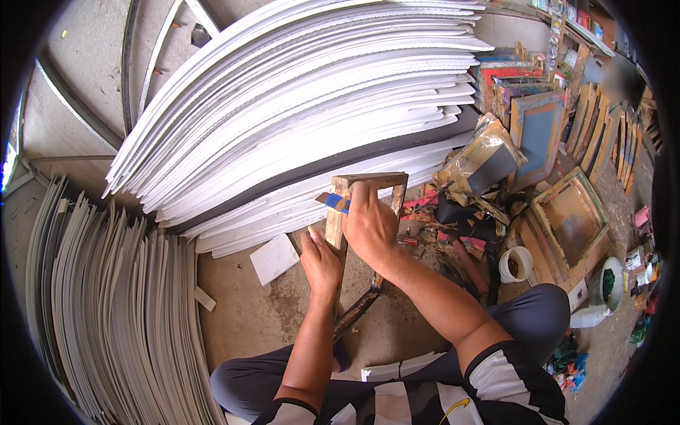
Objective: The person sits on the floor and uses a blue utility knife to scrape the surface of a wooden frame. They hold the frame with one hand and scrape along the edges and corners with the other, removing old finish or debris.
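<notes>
A worn wooden screen frame (334, 230) stands tilted between my knees, its top bar toward the white stacks. My left hand (321, 263) is closed around its left bar, thumb pointing up along the wood. Higher on the same bar, my right hand (370, 223) grips a short flat scraper (336, 202) with a blue band. The scraper's brownish blade sticks out to the left over the bar near the frame's upper left corner. My fingers cover most of its handle. No mesh shows inside the frame.
Tall stacks of white sheets (304, 92) rise ahead; grey sheets (127, 304) lean at left. A white tile-like piece (275, 259) lies on the floor. To the right are torn scraps (464, 212), a white bucket (516, 264), framed screens (536, 134) and a metal bowl (608, 283).
</notes>
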